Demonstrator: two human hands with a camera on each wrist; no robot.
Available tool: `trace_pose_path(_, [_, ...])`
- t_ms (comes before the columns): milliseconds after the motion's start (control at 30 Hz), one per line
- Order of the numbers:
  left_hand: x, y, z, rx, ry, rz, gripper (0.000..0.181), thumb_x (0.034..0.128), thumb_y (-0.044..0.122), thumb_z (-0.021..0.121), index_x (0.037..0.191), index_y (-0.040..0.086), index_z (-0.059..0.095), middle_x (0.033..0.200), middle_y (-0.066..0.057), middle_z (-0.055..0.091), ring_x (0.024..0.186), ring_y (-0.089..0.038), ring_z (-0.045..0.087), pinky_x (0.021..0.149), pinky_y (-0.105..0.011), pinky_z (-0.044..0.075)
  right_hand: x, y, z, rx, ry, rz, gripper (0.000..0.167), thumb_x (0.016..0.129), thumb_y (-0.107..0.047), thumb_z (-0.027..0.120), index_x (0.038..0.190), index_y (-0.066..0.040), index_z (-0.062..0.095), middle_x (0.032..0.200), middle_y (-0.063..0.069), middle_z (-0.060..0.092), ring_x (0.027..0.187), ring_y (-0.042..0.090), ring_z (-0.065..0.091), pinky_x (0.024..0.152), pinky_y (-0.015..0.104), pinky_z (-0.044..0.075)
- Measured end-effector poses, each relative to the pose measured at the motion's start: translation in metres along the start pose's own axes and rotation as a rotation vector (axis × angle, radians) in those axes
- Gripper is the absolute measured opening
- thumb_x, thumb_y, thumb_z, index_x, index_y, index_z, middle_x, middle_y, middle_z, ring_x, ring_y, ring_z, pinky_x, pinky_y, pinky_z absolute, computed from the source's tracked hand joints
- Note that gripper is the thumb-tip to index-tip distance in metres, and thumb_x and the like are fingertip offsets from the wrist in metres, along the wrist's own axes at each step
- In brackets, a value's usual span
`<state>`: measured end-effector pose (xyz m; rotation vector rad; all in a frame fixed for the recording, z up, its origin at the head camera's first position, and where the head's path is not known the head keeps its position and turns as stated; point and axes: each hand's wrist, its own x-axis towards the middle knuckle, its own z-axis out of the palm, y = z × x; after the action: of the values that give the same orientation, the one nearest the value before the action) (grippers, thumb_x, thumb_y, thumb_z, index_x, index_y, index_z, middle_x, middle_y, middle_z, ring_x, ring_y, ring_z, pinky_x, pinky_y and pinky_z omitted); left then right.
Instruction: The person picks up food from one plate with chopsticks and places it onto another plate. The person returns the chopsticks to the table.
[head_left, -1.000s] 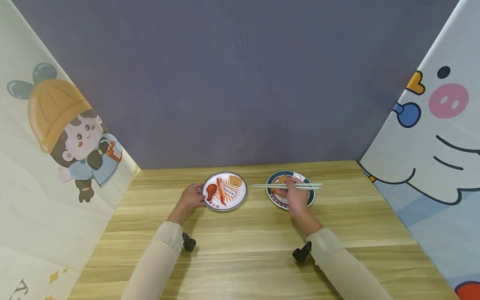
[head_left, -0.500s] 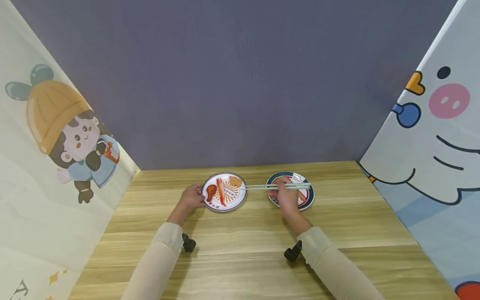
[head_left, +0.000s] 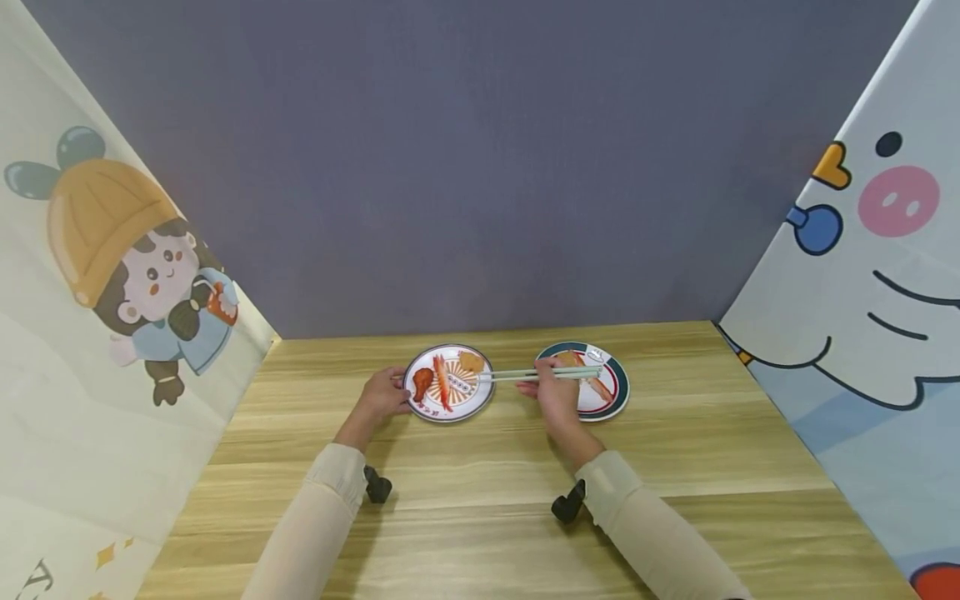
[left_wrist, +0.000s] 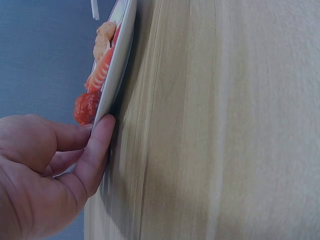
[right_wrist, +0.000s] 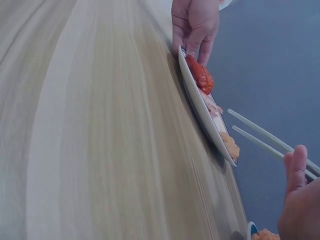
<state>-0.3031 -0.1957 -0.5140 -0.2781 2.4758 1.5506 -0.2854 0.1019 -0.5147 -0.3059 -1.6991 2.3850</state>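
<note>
My left hand (head_left: 381, 396) pinches the left rim of a round white plate (head_left: 468, 405), thumb above and fingers beneath in the left wrist view. On this plate lie a fried drumstick (head_left: 423, 382), a red-and-white shrimp (head_left: 442, 387) and a tan nugget-like piece (head_left: 471, 361). My right hand (head_left: 557, 396) grips pale green chopsticks (head_left: 510, 376), their tips over the plate's right side. In the right wrist view the tips stand apart, above the plate near the nugget-like piece (right_wrist: 229, 145), with nothing between them.
Partly behind my right hand sits a second plate (head_left: 622, 390) with a dark teal rim. It carries a long reddish piece (head_left: 599, 387) and a tan piece (head_left: 567, 358). A grey wall (head_left: 480, 167) rises behind the wooden table (head_left: 465, 517), with printed side panels left and right.
My right hand has moved left with the chopsticks, from above the teal-rimmed plate until their tips are over the white plate. The left hand and both plates have stayed put.
</note>
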Motion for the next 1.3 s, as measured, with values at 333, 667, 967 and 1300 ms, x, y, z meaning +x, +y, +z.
trace_pose_path(333, [0.002, -0.001, 0.0, 0.015, -0.009, -0.005, 0.056, 0.0941, -0.008, 0.059, 0.148, -0.001, 0.047, 0.115, -0.019, 0.054, 0.088, -0.021, 0.062, 0.071, -0.03, 0.067, -0.003, 0.011, 0.017, -0.013, 0.023, 0.039, 0.018, 0.102, -0.01, 0.052, 0.104, 0.007, 0.059, 0.082, 0.019, 0.065, 0.053, 0.014, 0.07, 0.056, 0.027, 0.066])
trace_pose_path(667, [0.003, -0.003, 0.0, 0.0, -0.005, -0.003, 0.055, 0.0944, -0.008, 0.058, 0.148, -0.001, 0.047, 0.114, -0.019, 0.054, 0.085, -0.02, 0.061, 0.071, -0.031, 0.067, -0.008, 0.017, 0.035, -0.077, 0.002, 0.06, 0.021, 0.104, -0.011, 0.05, 0.108, 0.008, 0.06, 0.097, 0.034, 0.066, 0.055, 0.013, 0.07, 0.062, 0.03, 0.067])
trace_pose_path(967, [-0.001, -0.001, 0.0, -0.032, -0.005, -0.007, 0.055, 0.0934, -0.01, 0.058, 0.147, -0.002, 0.048, 0.11, -0.017, 0.053, 0.08, -0.018, 0.061, 0.07, -0.03, 0.068, -0.014, 0.025, 0.045, -0.1, 0.016, 0.052, 0.031, 0.104, -0.013, 0.049, 0.117, 0.014, 0.056, 0.097, 0.034, 0.065, 0.055, 0.01, 0.069, 0.06, 0.027, 0.067])
trace_pose_path(1300, [-0.003, -0.001, -0.001, -0.006, 0.012, 0.008, 0.055, 0.0936, -0.01, 0.058, 0.147, -0.002, 0.047, 0.113, -0.019, 0.056, 0.079, -0.017, 0.062, 0.071, -0.03, 0.068, -0.012, 0.028, 0.052, -0.076, 0.058, 0.09, 0.033, 0.104, -0.013, 0.05, 0.12, 0.015, 0.057, 0.1, 0.037, 0.064, 0.052, 0.009, 0.068, 0.058, 0.024, 0.065])
